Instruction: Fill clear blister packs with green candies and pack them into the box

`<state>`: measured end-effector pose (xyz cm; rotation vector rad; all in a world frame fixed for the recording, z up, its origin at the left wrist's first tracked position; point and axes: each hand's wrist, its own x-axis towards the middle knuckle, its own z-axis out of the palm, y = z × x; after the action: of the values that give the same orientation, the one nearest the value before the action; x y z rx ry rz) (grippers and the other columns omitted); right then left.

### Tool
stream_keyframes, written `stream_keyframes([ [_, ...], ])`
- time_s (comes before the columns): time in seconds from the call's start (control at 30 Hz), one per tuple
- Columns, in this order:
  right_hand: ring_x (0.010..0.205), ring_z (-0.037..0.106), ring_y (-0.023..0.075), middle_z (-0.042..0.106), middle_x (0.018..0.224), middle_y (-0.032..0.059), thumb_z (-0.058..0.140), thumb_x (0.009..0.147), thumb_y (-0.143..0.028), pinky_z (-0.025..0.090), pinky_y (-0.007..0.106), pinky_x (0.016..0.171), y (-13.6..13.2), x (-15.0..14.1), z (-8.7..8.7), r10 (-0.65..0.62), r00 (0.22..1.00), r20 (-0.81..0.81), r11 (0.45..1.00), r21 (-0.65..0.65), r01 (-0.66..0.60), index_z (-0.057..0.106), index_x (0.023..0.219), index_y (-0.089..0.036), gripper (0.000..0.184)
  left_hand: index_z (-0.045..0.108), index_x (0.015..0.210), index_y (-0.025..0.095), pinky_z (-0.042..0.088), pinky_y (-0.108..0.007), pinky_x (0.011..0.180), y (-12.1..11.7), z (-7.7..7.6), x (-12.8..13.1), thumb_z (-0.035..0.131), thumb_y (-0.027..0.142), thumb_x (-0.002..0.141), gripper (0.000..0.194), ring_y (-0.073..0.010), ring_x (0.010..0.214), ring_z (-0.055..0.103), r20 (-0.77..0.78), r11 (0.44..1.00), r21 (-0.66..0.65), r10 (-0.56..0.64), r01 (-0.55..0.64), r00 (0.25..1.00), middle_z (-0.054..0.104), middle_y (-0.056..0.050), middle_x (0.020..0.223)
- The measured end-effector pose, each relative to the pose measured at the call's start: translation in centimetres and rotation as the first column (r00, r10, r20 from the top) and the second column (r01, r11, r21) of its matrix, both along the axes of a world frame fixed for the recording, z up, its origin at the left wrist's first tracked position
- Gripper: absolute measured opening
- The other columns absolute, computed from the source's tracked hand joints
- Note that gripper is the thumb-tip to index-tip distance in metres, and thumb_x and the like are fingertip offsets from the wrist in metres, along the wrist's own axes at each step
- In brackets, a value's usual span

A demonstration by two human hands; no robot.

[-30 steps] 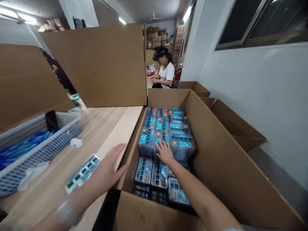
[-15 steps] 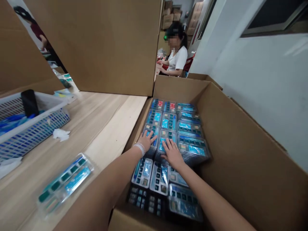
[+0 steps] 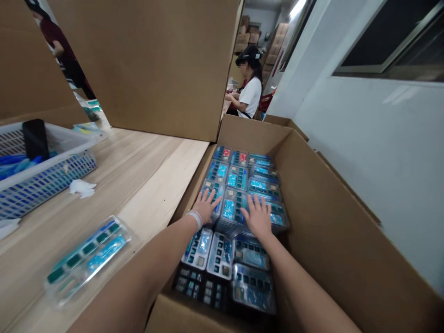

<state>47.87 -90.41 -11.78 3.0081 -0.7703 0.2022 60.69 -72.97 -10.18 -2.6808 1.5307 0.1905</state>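
So, carton: a brown corrugated carton (image 3: 322,231) stands open just beside the table's right edge, its flaps up.
Packs: clear blister packs (image 3: 231,209) with blue and teal cards sit in tight rows across the carton, from the far wall to the near wall.
Filled so far: the packs cover the whole floor of the carton and stand higher in the middle, lower at the near left corner, well below the carton's top edge.
Left hand: the left hand (image 3: 205,206), with a clear wristband (image 3: 194,219), rests on the packs near the carton's left wall.
Right hand: the right hand (image 3: 256,216) lies on the middle packs, just beside the left hand.
Fingers: the fingers (image 3: 210,198) of both hands are spread flat on the plastic, pinching nothing.
Table edge: one loose blister pack (image 3: 86,259) lies on the wooden table (image 3: 149,175), outside the carton.
Table's left edge: a white-and-blue slotted plastic basket (image 3: 48,178) holds a black rectangular object (image 3: 35,138) and blue items (image 3: 17,164); a crumpled tissue (image 3: 81,188) lies beside it.
Beyond: a person (image 3: 249,95) in a white T-shirt sits working past the carton.
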Motion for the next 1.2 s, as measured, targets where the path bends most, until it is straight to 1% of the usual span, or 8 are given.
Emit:
stream_keyframes([
  [0.1, 0.127, 0.004, 0.0319, 0.011, 0.142, 0.0026, 0.017, 0.078, -0.061, 0.006, 0.057, 0.096, -1.9, -0.5, -0.8, -0.19, 0.97, -0.15, 0.977, 0.067, 0.202, 0.019, 0.133, -0.028, 0.064, 0.01, 0.134, 0.026, 0.006, -0.054, 0.099, -0.4, -0.8, -0.4, 0.07, 0.038, 0.053, 0.102, -0.0341, 0.127, -0.002, -0.007, 0.999, -0.031, -0.006, 0.006, 1.0, 0.001, -0.009, 0.142],
  [0.3, 0.128, -0.001, 0.0309, 0.004, 0.143, -0.0009, 0.012, 0.075, -0.065, 0.004, 0.057, 0.096, -2.6, -0.3, -2.1, -0.197, 0.957, -0.212, 0.97, 0.098, 0.221, 0.013, 0.134, -0.031, 0.067, 0.01, 0.134, 0.027, 0.005, -0.053, 0.1, -0.7, -1.6, -0.6, 0.071, 0.034, 0.053, 0.1, -0.0325, 0.128, -0.001, -0.017, 0.999, -0.05, 0.015, -0.016, 1.0, 0.002, -0.008, 0.142],
  [0.53, 0.126, 0.009, 0.0342, 0.016, 0.141, 0.0054, 0.015, 0.074, -0.066, 0.008, 0.057, 0.095, -2.9, 0.1, -0.4, -0.187, 0.966, -0.178, 0.97, 0.122, 0.21, 0.019, 0.133, -0.028, 0.071, 0.019, 0.132, 0.02, 0.008, -0.044, 0.102, 1.8, 0.3, -2.2, 0.068, 0.034, 0.058, 0.091, -0.0282, 0.129, 0.001, -0.041, 0.993, -0.108, 0.032, -0.037, 0.999, 0.005, -0.014, 0.141],
  [0.6, 0.126, 0.01, 0.0329, 0.02, 0.14, 0.0094, 0.019, 0.076, -0.064, 0.007, 0.055, 0.097, -1.9, 0.1, 0.1, -0.126, 0.989, -0.081, 0.992, 0.019, 0.128, 0.022, 0.133, -0.023, 0.071, 0.021, 0.132, 0.018, 0.01, -0.043, 0.103, 3.0, 1.2, -3.5, 0.066, 0.034, 0.06, 0.086, -0.0276, 0.129, 0.003, -0.075, 0.99, -0.123, 0.062, -0.071, 0.995, 0.006, -0.016, 0.141],
  [0.67, 0.127, 0.012, 0.0298, 0.022, 0.139, 0.0101, 0.026, 0.077, -0.06, 0.006, 0.05, 0.099, -0.4, 0.0, 0.3, 0.082, 0.996, -0.033, 0.993, -0.081, -0.085, 0.025, 0.132, -0.02, 0.069, 0.024, 0.131, 0.017, 0.011, -0.043, 0.103, 4.4, 2.0, -5.4, 0.064, 0.036, 0.063, 0.081, -0.0275, 0.129, 0.004, -0.116, 0.981, -0.152, 0.102, -0.119, 0.988, 0.008, -0.017, 0.14],
  [0.77, 0.124, 0.022, 0.027, 0.029, 0.137, 0.0067, 0.039, 0.077, -0.052, 0.011, 0.046, 0.1, 1.9, -0.2, -0.2, 0.37, 0.92, -0.126, 0.922, -0.074, -0.381, 0.031, 0.129, -0.022, 0.061, 0.03, 0.128, 0.017, 0.013, -0.042, 0.103, 6.6, 2.9, -8.8, 0.062, 0.04, 0.064, 0.075, -0.0276, 0.128, 0.006, -0.185, 0.961, -0.19, 0.164, -0.199, 0.969, 0.011, -0.018, 0.14],
  [0.93, 0.122, 0.027, 0.024, 0.032, 0.135, 0.0063, 0.046, 0.079, -0.029, 0.024, 0.041, 0.096, 2.5, 0.2, -0.7, 0.365, 0.91, -0.197, 0.929, 0.016, -0.369, 0.033, 0.128, -0.023, 0.051, 0.03, 0.128, 0.02, 0.017, -0.043, 0.103, 10.8, 4.0, -14.6, 0.059, 0.041, 0.066, 0.072, -0.0262, 0.128, 0.005, -0.325, 0.924, -0.225, 0.228, -0.309, 0.918, 0.01, -0.016, 0.14],
  [1.2, 0.122, 0.029, 0.0231, 0.032, 0.135, 0.0061, 0.046, 0.079, -0.031, 0.027, 0.036, 0.097, 1.3, 0.6, 0.0, 0.395, 0.887, -0.24, 0.919, 0.084, -0.386, 0.033, 0.129, -0.021, 0.052, 0.033, 0.127, 0.024, 0.021, -0.043, 0.103, 17.3, 5.5, -19.1, 0.051, 0.026, 0.074, 0.056, -0.0226, 0.129, 0.007, -0.374, 0.831, -0.351, 0.298, -0.432, 0.878, 0.011, -0.007, 0.141],
])
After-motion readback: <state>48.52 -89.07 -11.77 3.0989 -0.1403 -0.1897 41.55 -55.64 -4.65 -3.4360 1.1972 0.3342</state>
